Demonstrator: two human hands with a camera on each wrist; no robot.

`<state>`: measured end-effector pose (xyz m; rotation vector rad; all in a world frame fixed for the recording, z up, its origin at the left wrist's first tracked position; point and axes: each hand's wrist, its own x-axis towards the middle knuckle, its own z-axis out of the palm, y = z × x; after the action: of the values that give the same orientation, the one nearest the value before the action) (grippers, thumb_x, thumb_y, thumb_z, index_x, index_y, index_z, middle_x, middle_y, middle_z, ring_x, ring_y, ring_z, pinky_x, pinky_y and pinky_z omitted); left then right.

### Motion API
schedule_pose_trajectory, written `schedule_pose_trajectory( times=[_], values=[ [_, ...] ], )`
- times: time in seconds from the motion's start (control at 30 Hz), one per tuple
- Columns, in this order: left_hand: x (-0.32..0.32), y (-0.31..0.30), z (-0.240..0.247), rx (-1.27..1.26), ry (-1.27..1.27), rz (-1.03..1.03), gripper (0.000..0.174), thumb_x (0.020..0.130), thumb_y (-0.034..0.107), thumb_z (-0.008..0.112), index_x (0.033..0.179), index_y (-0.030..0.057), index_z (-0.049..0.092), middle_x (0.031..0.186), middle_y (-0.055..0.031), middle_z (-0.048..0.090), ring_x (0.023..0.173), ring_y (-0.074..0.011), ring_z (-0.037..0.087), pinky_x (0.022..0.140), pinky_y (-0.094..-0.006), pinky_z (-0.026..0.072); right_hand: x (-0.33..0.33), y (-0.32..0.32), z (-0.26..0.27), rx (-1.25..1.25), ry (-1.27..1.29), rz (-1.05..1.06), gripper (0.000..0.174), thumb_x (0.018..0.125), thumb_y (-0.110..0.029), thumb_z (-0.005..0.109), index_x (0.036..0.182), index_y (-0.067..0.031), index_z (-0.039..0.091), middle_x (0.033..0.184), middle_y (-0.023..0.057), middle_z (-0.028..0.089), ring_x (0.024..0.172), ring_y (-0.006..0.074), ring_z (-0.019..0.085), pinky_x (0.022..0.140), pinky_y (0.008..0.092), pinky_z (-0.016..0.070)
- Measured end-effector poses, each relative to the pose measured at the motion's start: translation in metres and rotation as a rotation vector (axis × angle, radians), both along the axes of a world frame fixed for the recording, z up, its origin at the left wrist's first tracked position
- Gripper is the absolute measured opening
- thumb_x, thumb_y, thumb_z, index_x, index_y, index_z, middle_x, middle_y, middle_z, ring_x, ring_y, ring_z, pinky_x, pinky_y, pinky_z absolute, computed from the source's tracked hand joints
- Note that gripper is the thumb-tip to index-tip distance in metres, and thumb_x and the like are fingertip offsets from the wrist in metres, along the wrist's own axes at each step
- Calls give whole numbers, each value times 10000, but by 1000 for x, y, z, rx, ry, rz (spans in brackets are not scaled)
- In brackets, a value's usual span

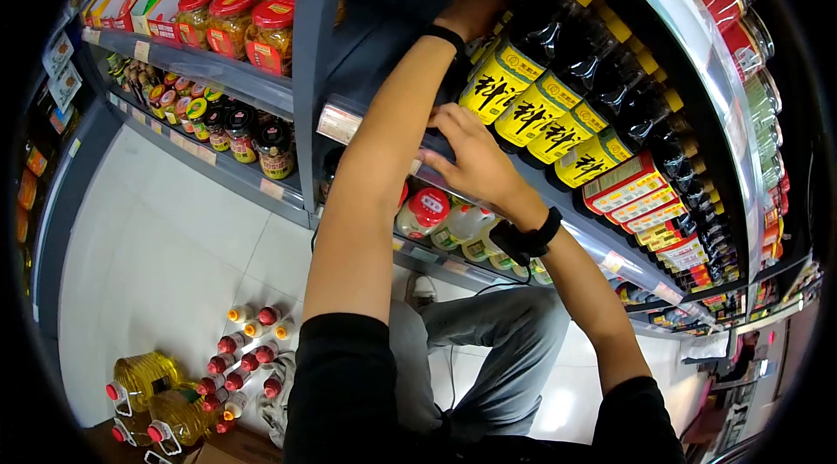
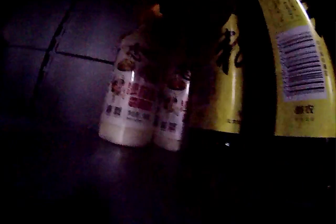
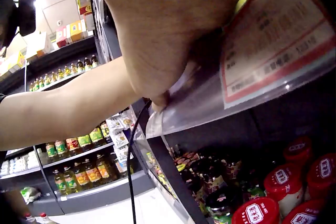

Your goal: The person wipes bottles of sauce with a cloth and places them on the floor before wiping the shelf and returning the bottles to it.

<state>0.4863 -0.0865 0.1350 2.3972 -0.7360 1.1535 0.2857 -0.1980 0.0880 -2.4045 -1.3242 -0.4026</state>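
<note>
My left hand [image 1: 475, 4] reaches deep into the dark shelf, beside the necks of the front cooking wine bottles [image 1: 495, 79] with yellow labels. Its fingers are in shadow, and I cannot tell if they hold anything. In the left wrist view, two white-labelled bottles [image 2: 128, 100] with red print stand upright beside the yellow-labelled bottles [image 2: 304, 61]. My right hand [image 1: 475, 159] grips the shelf's front edge, fingers bent over the top and thumb against the clear price strip [image 3: 210, 98]. Part of that hand [image 3: 173, 29] covers the strip in the right wrist view.
Red-lidded jars [image 1: 425, 208] and white jugs line the shelf below. A grey upright panel [image 1: 318, 54] divides this bay from shelves of jars on the left. Oil jugs [image 1: 144, 377] and several red-capped bottles [image 1: 235, 368] stand on the floor. A cable [image 3: 131, 166] hangs by my right wrist.
</note>
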Motion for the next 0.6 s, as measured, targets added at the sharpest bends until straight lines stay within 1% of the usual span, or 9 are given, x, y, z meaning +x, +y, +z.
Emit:
schedule_pose_trajectory(
  times=[0.03,0.17,0.23,0.27,0.37,0.43,0.47,0.53,0.6],
  values=[
    [7,0,0,-30,-23,-45,717,849,122,623,1473,284,310,1499,-123,339,1419,-336,172,1073,-573,165,1,0,0,-3,8,5,343,830,-248,679,1073,-34,568,1090,146,532,1037,351,504,908,406,410],
    [12,-2,12,-26,46,-18,712,837,117,637,1454,301,334,1456,-145,392,1399,-348,217,1067,-579,182,2,-1,0,-9,12,7,343,836,-244,669,1087,-33,568,1105,148,530,1048,351,503,918,409,408],
    [21,-6,24,-110,179,7,683,817,136,664,1419,290,381,1413,-160,431,1370,-354,270,1064,-594,186,1,-2,1,-7,12,3,336,837,-233,663,1086,-27,570,1095,154,526,1041,354,503,915,409,409],
    [20,-6,31,-111,175,0,683,817,136,664,1419,290,381,1413,-160,431,1370,-354,270,1064,-594,186,2,-3,1,-9,8,-3,336,837,-233,663,1086,-27,570,1095,154,526,1041,354,503,915,409,409],
    [19,-2,40,32,279,108,648,817,174,674,1396,277,400,1374,-163,464,1336,-362,321,1046,-609,217,2,-3,1,4,31,24,346,834,-235,664,1088,-20,568,1086,153,525,1038,349,503,913,407,409],
    [28,-1,39,-59,267,114,566,830,227,669,1356,244,462,1343,-164,499,1286,-373,398,1021,-616,252,4,-3,-1,13,22,25,347,834,-236,665,1089,-21,569,1084,151,526,1037,346,504,910,404,411],
    [35,0,35,-53,270,114,566,830,227,669,1356,244,462,1343,-164,499,1286,-373,398,1021,-616,252,4,-4,-2,15,15,25,348,833,-237,666,1090,-22,570,1082,149,528,1036,342,505,907,402,412],
    [46,5,25,0,192,196,342,891,304,554,1223,236,598,1215,-142,599,1214,-354,472,999,-607,258,5,-4,-1,17,8,29,348,832,-239,666,1090,-26,571,1082,146,530,1033,339,507,903,401,415],
    [32,13,30,10,246,169,380,874,290,590,1245,208,584,1255,-150,574,1189,-366,500,996,-626,270,3,-6,-1,25,3,34,348,832,-242,667,1091,-30,571,1081,142,532,1031,335,509,898,399,418]
  ],
)
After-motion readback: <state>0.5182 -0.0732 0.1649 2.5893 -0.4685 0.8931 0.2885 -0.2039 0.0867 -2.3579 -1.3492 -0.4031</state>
